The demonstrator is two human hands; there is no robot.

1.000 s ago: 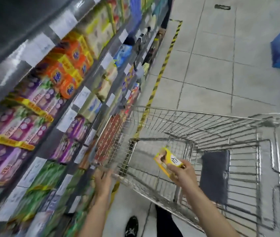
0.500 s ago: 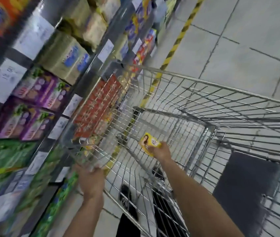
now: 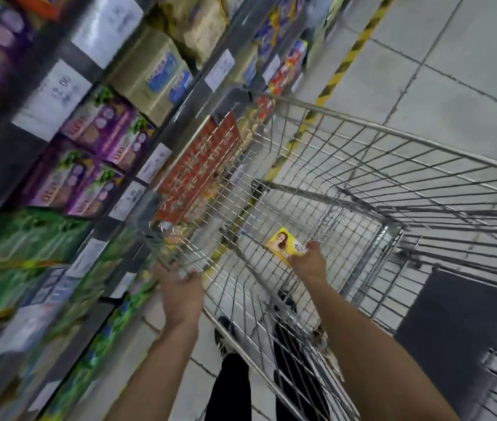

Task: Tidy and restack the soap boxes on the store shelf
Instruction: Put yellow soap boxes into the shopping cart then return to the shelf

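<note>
One yellow soap box (image 3: 285, 245), one wire cart (image 3: 362, 165), two hands.

We count our right hand (image 3: 309, 264) pinching the yellow soap box low inside the cart basket, and our left hand (image 3: 182, 294) clamped on the cart's near rim beside the store shelf (image 3: 138, 153). Four purple boxes (image 3: 101, 132) show on the shelf, others blurred. Cart's left edge runs just beside the shelf; bare tiled floor (image 3: 453, 71) opens rightward.
</note>
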